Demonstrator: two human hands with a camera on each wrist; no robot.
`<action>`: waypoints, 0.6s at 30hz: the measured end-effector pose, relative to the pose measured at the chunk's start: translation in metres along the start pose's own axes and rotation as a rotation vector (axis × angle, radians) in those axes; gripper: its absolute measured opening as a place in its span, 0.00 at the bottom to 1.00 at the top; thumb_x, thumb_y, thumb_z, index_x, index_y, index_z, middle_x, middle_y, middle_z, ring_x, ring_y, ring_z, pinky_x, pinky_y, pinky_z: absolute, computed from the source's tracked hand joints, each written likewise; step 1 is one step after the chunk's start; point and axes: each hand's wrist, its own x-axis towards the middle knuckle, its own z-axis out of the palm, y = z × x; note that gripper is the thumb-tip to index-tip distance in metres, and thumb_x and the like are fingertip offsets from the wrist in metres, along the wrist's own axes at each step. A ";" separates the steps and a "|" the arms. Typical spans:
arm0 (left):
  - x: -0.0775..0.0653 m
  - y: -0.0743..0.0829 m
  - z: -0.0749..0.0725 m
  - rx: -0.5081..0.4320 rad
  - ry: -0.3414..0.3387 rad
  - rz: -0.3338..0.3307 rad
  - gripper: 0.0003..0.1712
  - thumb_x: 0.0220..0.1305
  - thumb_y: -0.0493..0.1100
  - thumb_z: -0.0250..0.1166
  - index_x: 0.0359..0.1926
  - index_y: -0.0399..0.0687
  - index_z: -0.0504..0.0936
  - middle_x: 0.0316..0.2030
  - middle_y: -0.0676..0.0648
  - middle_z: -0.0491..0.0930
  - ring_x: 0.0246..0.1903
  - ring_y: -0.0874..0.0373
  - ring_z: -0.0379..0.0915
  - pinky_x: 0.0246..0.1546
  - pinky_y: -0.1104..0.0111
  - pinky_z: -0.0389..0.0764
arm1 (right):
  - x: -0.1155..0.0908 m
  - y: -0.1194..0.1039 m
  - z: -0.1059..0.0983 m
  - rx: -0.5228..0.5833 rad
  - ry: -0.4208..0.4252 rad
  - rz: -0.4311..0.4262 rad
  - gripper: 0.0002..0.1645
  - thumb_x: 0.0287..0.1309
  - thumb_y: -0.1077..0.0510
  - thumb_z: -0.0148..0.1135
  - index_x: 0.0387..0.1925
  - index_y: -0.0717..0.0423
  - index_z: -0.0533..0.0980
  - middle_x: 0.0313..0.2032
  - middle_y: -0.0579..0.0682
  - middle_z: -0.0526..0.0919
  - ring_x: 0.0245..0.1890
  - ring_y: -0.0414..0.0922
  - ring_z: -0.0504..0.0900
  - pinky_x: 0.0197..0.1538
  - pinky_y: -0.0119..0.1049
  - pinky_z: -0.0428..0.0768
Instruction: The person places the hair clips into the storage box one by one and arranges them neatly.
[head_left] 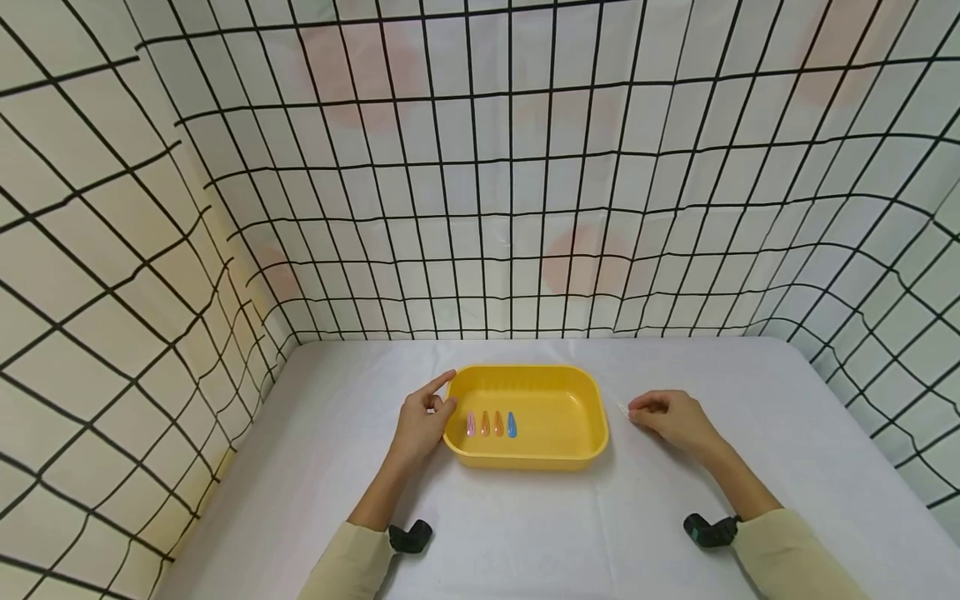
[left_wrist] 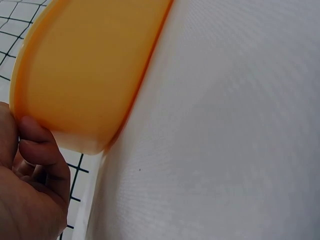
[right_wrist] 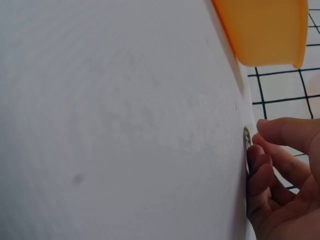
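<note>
A yellow tray (head_left: 536, 461) stands on the white table, its outer wall (left_wrist: 90, 75) close in the left wrist view. Inside it, at the left, snap hair clips lie in an upright row: a pink clip (head_left: 471, 423), two orange clips (head_left: 492, 423) and a blue clip (head_left: 512, 424). My left hand (head_left: 423, 421) grips the tray's left rim, thumb over the edge and other fingers outside. Right of the tray, my right hand (head_left: 675, 419) pinches a small pale hair clip (right_wrist: 247, 137) at the table surface; the fingers partly hide it.
The white-covered table (head_left: 525, 533) runs under both arms. A white wall with a black wire grid (head_left: 510, 208) rises behind the table and along both sides. Black wrist cameras (head_left: 410, 537) sit at both sleeves.
</note>
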 end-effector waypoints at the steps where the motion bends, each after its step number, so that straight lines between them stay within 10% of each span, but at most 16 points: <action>1: 0.000 0.000 0.000 -0.002 0.001 0.000 0.27 0.70 0.43 0.64 0.68 0.62 0.78 0.21 0.51 0.69 0.15 0.61 0.59 0.16 0.74 0.64 | 0.000 0.000 0.001 -0.012 0.003 -0.006 0.17 0.66 0.50 0.68 0.47 0.58 0.85 0.39 0.51 0.87 0.37 0.44 0.78 0.39 0.33 0.77; 18: 0.000 -0.002 0.000 -0.016 -0.011 0.008 0.27 0.69 0.43 0.64 0.69 0.62 0.78 0.20 0.51 0.69 0.14 0.61 0.59 0.14 0.74 0.64 | 0.001 -0.008 0.009 -0.083 0.059 -0.026 0.14 0.61 0.52 0.71 0.41 0.59 0.85 0.30 0.47 0.83 0.31 0.44 0.77 0.35 0.34 0.75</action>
